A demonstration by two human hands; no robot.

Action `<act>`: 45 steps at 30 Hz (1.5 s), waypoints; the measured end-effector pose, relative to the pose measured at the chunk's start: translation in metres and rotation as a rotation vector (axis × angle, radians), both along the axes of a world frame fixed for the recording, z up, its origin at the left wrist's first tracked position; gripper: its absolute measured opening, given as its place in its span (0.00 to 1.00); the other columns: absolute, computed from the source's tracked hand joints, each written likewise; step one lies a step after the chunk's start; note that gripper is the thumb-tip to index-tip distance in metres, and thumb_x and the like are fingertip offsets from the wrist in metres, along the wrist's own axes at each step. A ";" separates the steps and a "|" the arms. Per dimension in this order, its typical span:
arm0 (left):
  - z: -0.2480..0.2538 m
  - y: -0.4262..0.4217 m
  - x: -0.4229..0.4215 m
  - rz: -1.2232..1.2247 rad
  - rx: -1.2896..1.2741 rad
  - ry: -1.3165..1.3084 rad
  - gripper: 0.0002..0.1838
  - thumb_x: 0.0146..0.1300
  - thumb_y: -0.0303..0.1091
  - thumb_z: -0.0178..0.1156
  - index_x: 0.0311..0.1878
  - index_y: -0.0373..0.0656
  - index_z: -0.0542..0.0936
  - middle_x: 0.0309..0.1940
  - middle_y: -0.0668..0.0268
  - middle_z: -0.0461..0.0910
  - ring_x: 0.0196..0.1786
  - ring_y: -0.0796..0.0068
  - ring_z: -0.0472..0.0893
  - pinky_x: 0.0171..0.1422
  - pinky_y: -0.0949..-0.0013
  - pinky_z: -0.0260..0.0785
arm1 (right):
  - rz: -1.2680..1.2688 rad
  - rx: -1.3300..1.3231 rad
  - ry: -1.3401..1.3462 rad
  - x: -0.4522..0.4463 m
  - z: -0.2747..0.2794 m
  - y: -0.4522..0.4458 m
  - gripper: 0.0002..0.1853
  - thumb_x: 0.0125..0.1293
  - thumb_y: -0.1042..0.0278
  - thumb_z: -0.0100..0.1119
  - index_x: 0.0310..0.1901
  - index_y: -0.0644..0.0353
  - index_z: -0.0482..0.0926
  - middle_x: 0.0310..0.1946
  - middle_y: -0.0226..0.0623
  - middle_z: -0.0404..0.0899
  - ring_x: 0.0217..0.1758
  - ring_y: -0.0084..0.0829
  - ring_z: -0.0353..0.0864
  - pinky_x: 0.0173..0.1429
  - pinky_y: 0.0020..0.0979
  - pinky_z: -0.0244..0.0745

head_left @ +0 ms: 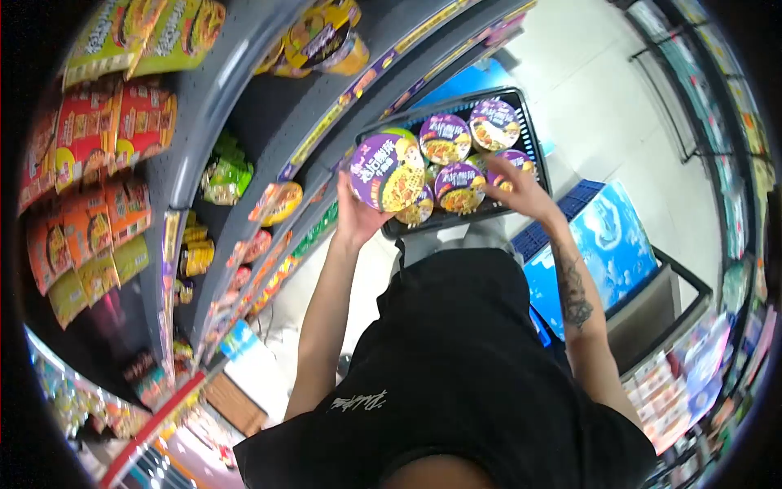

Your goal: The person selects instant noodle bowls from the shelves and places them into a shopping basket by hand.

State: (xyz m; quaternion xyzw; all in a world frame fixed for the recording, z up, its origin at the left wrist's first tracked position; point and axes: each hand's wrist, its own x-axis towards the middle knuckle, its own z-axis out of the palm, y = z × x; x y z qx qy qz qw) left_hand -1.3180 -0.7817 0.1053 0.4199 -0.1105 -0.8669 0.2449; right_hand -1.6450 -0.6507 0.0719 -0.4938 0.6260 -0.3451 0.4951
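The purple-lidded noodle tub (384, 173) is up in my left hand (358, 218), over the near-left corner of the black basket (533, 130). My left fingers are closed around its side and the lid faces up toward me, tilted a little. My right hand (523, 191) is over the right part of the basket, its fingers spread and holding nothing that I can see; I can't tell whether they touch the tubs below.

Inside the basket, more purple-lidded tubs (445, 138) sit close together, their lids up, and a bit of a green lid (399, 133) shows behind the one I hold. The basket is in front of my legs, close to the shelves.

On my left, the dark shelves (195, 106) curve past. They carry a yellow noodle cup (326, 45), green packets (228, 178), red packs (85, 130) and orange packs (90, 228) of noodles. On my right, beside my tattooed forearm, a blue printed box (611, 240) is next to a dark blue crate (580, 204). Beyond it, pale floor tiles (578, 73) run toward another row of stocked shelves (696, 90).
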 end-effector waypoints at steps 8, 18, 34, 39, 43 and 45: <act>-0.035 0.096 0.028 -0.014 0.279 0.336 0.28 0.77 0.49 0.49 0.72 0.42 0.70 0.68 0.57 0.75 0.66 0.56 0.78 0.69 0.51 0.73 | 0.427 -0.292 -0.236 0.074 0.036 -0.031 0.62 0.45 0.53 0.84 0.77 0.63 0.53 0.75 0.57 0.59 0.78 0.51 0.60 0.79 0.44 0.58; -0.008 0.103 0.027 0.338 0.127 0.062 0.40 0.72 0.66 0.47 0.63 0.34 0.76 0.55 0.49 0.83 0.55 0.54 0.85 0.65 0.52 0.76 | 0.647 -0.041 -0.443 0.099 0.035 -0.007 0.58 0.47 0.55 0.84 0.74 0.65 0.57 0.67 0.50 0.73 0.71 0.45 0.72 0.73 0.40 0.66; -0.016 0.144 0.092 0.412 -0.027 0.153 0.32 0.74 0.56 0.46 0.61 0.34 0.75 0.52 0.51 0.84 0.50 0.58 0.86 0.58 0.58 0.80 | 0.459 -0.045 0.750 0.081 -0.108 -0.021 0.29 0.56 0.40 0.71 0.45 0.60 0.81 0.48 0.50 0.80 0.59 0.51 0.78 0.58 0.61 0.72; -0.008 0.157 0.091 0.463 -0.048 0.034 0.30 0.74 0.56 0.47 0.59 0.35 0.76 0.47 0.53 0.85 0.47 0.61 0.86 0.55 0.58 0.81 | 0.540 0.127 0.941 0.112 -0.120 -0.035 0.41 0.51 0.37 0.74 0.61 0.59 0.78 0.67 0.53 0.67 0.71 0.54 0.65 0.59 0.77 0.63; -0.014 0.162 0.101 0.464 -0.069 0.143 0.31 0.76 0.59 0.44 0.60 0.37 0.74 0.51 0.49 0.83 0.52 0.54 0.85 0.61 0.51 0.79 | 0.449 0.060 1.054 0.126 -0.126 -0.028 0.40 0.48 0.38 0.75 0.59 0.58 0.80 0.62 0.45 0.69 0.68 0.48 0.67 0.62 0.76 0.61; -0.017 0.162 0.101 0.440 -0.115 0.129 0.32 0.76 0.59 0.44 0.60 0.36 0.74 0.51 0.50 0.83 0.52 0.56 0.84 0.60 0.53 0.79 | 0.420 0.030 1.038 0.128 -0.116 -0.027 0.39 0.48 0.39 0.75 0.58 0.58 0.79 0.61 0.45 0.70 0.67 0.48 0.68 0.62 0.76 0.61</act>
